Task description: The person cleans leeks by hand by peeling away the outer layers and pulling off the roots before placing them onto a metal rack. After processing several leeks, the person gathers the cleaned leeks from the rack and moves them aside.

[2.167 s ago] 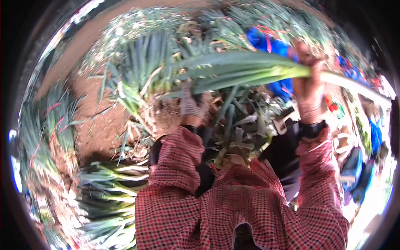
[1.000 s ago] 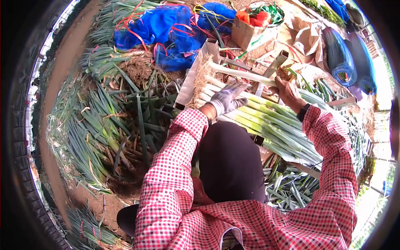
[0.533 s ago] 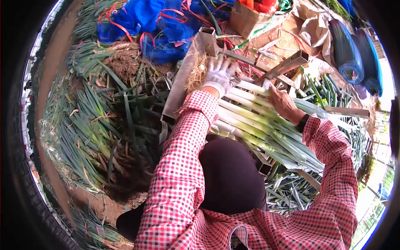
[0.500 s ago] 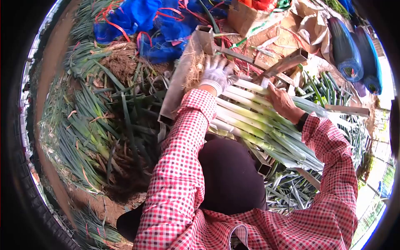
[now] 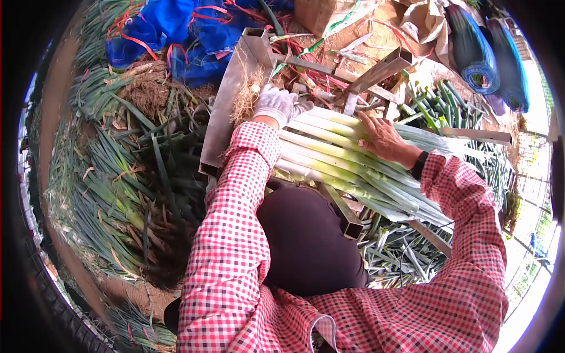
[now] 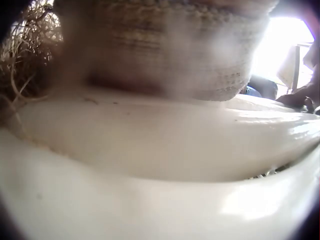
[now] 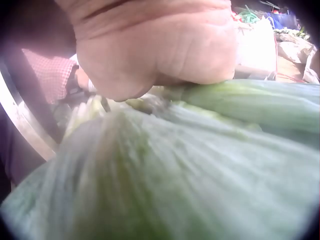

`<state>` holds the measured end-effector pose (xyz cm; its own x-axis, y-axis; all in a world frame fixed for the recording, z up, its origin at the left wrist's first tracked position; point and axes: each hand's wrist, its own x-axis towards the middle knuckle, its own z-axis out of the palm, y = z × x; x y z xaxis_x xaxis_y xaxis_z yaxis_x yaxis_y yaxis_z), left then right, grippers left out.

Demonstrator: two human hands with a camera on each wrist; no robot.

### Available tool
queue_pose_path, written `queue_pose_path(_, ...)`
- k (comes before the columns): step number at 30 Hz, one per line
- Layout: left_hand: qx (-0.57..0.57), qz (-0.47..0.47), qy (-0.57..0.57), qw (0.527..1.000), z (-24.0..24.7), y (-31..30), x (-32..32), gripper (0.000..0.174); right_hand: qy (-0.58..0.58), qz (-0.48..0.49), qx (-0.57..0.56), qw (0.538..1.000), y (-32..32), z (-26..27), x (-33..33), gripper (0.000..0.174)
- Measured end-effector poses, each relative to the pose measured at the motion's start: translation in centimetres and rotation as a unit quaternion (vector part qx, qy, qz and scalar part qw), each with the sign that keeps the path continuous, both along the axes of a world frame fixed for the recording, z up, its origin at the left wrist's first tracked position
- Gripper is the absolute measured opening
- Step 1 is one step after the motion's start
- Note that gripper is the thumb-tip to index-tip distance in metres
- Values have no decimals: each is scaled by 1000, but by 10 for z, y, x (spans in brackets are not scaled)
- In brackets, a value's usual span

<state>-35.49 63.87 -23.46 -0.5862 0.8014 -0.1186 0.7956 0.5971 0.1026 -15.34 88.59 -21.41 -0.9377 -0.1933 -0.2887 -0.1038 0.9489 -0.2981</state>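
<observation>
Several leeks (image 5: 338,159) lie side by side on a metal rack, white shafts to the left and green leaves to the right. My gloved left hand (image 5: 275,107) is over the root ends, its fingers bent over the far leek; the fingertips are hidden. In the left wrist view, the glove (image 6: 175,55) sits right over white shafts (image 6: 150,135). My bare right hand (image 5: 387,141) rests on the leeks where white turns green, fingers extended and thumb apart. Leaves (image 7: 165,175) spread below the palm (image 7: 155,55) in the right wrist view.
An upright metal plate (image 5: 226,112) stands at the root ends. Square-tube posts (image 5: 382,70) rise on the far side. Blue netting (image 5: 194,35) with red ties, a cardboard box (image 5: 329,17) and rolls of blue netting (image 5: 477,59) lie beyond. Leek piles (image 5: 112,176) cover the left.
A leek carried in the right hand has been laid beside the others on the rack. The left hand has moved to the root ends, its fingers going from spread to bent.
</observation>
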Motion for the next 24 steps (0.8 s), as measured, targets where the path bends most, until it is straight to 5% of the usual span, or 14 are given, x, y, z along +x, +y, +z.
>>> queue_pose_path(2,9,-1,14,1000,-2,-2,1,60,-58,-25,11,998,-8,12,-5,83)
queue_pose_path(11,-47,20,-26,998,-3,-10,7,71,15,-27,49,998,-23,13,0,88)
queue_pose_path(14,7,31,-11,999,-8,-10,9,68,-62,-58,47,995,-28,25,-3,89)
queue_pose_path(18,-54,46,-100,992,23,-9,8,68,30,-21,5,999,-18,4,2,87)
queue_pose_path(21,84,75,-115,987,19,-12,22,71,-9,-45,40,998,-22,2,-2,89)
queue_pose_path(22,197,123,-214,949,38,-20,36,70,-2,-38,31,999,-22,-1,-1,90)
queue_pose_path(24,322,110,-203,918,85,-40,56,71,-2,-32,31,999,-11,-11,-2,92)
